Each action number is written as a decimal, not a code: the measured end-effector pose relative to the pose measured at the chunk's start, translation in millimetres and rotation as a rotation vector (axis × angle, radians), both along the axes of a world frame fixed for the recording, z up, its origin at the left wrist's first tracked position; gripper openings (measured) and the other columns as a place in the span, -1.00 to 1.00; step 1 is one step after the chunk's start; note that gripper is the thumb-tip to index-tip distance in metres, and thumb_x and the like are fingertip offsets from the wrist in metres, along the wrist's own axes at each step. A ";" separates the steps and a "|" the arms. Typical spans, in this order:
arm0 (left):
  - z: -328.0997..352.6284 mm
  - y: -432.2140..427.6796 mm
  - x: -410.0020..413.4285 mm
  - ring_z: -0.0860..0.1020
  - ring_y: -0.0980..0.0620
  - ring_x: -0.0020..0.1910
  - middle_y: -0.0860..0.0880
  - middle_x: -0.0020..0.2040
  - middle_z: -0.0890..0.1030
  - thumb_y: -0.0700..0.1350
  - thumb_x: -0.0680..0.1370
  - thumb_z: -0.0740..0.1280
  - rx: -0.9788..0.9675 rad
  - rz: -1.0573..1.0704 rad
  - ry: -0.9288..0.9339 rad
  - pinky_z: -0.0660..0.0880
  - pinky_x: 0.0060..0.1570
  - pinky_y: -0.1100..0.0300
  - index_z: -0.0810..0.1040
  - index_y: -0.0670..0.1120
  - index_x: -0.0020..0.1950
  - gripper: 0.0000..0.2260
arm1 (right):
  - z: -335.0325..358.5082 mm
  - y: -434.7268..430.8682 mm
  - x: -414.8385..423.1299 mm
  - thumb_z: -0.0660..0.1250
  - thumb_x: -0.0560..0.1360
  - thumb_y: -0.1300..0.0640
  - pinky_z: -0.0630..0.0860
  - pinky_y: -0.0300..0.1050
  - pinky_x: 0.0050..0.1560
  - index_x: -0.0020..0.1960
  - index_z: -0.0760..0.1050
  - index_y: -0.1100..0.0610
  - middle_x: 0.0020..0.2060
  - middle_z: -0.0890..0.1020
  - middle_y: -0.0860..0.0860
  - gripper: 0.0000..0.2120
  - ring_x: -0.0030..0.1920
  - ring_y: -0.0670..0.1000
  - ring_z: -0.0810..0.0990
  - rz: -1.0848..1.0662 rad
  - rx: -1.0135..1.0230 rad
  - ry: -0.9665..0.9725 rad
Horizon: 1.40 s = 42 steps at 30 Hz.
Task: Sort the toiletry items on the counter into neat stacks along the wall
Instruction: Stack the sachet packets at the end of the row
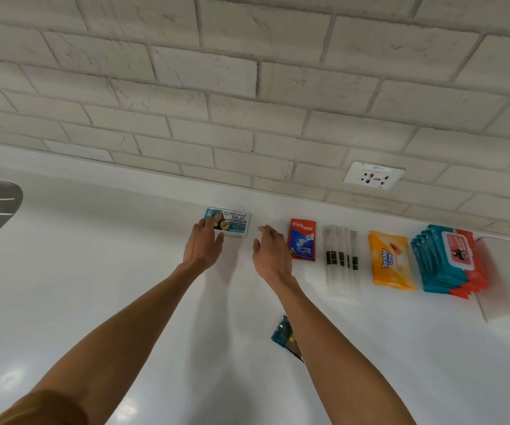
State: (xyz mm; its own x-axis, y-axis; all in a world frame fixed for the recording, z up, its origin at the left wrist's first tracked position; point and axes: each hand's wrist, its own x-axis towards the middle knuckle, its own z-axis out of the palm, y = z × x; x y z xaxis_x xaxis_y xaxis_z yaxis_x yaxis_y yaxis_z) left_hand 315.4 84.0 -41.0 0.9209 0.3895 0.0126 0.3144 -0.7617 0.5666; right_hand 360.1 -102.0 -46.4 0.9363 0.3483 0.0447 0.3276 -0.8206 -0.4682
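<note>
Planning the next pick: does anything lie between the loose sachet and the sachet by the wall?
Nothing on the counter does. The right forearm partly hides the loose sachet; the left hand touches the sachet by the wall.

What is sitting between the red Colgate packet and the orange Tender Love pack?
In the head view, slim clear-wrapped packets with black bands lie there, between the Colgate packet and the Tender Love pack.
</note>
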 end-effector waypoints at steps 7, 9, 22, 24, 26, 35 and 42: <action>-0.4 36.0 1.2 0.42 -0.19 0.41 -0.17 0.47 0.42 -0.09 0.65 0.33 0.024 -0.038 0.096 0.48 0.29 -0.09 0.30 -0.12 0.55 -0.51 | -7.6 49.1 0.3 0.21 0.72 0.03 0.37 0.10 0.51 0.64 0.20 0.10 0.63 0.27 0.12 -0.47 0.57 0.17 0.33 0.074 -0.106 0.080; -4.0 40.1 2.9 0.41 -0.20 0.43 -0.17 0.50 0.38 -0.08 0.65 0.33 0.026 -0.070 0.123 0.46 0.33 -0.08 0.26 -0.12 0.58 -0.47 | -9.7 57.8 1.7 0.21 0.72 0.03 0.33 0.13 0.55 0.66 0.16 0.07 0.66 0.18 0.13 -0.45 0.61 0.19 0.26 0.090 -0.137 0.096; -25.2 44.3 6.0 0.34 -0.16 0.53 -0.11 0.62 0.25 -0.07 0.68 0.28 0.077 -0.253 0.173 0.40 0.44 -0.06 0.19 -0.01 0.66 -0.44 | -24.2 75.2 -3.1 0.14 0.74 -0.06 0.11 0.10 0.66 0.69 0.09 0.00 0.70 -0.04 0.13 -0.43 0.69 0.19 -0.04 0.127 -0.224 0.160; -27.3 41.7 7.9 0.34 -0.16 0.52 -0.11 0.62 0.24 -0.07 0.68 0.28 0.080 -0.269 0.171 0.41 0.43 -0.06 0.17 0.00 0.66 -0.43 | -25.5 72.9 -4.3 0.13 0.74 -0.07 0.10 0.09 0.66 0.69 0.08 0.01 0.70 -0.04 0.13 -0.43 0.69 0.18 -0.05 0.121 -0.234 0.155; -28.1 38.0 9.9 0.36 -0.17 0.51 -0.11 0.61 0.26 -0.08 0.67 0.27 0.078 -0.276 0.170 0.43 0.42 -0.07 0.19 -0.01 0.66 -0.44 | -25.7 70.5 -5.4 0.11 0.74 -0.09 0.08 0.09 0.65 0.69 0.09 0.02 0.70 -0.03 0.13 -0.43 0.69 0.18 -0.05 0.110 -0.239 0.151; -35.3 9.2 12.6 0.43 -0.20 0.43 -0.11 0.57 0.30 -0.07 0.65 0.27 0.068 -0.353 0.155 0.52 0.31 -0.11 0.31 -0.01 0.56 -0.53 | -30.7 40.4 -6.7 0.08 0.74 -0.13 0.05 0.08 0.66 0.69 0.09 0.06 0.70 -0.02 0.17 -0.42 0.69 0.19 -0.07 0.054 -0.264 0.140; -39.5 -16.1 14.4 0.41 -0.23 0.46 -0.14 0.59 0.28 -0.02 0.64 0.25 0.060 -0.406 0.159 0.50 0.31 -0.15 0.40 -0.01 0.47 -0.62 | -30.6 16.7 -4.7 0.09 0.74 -0.13 0.06 0.09 0.67 0.67 0.13 0.09 0.69 0.02 0.20 -0.42 0.69 0.21 -0.03 0.007 -0.272 0.145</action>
State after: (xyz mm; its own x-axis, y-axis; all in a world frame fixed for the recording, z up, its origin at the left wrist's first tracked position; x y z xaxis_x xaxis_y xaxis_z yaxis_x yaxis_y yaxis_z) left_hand 329.8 67.9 -80.4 0.9915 -0.0013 -0.1300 0.0626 -0.8714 0.4865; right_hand 355.3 -85.3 -77.0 0.9237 0.3353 -0.1854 0.2792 -0.9204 -0.2736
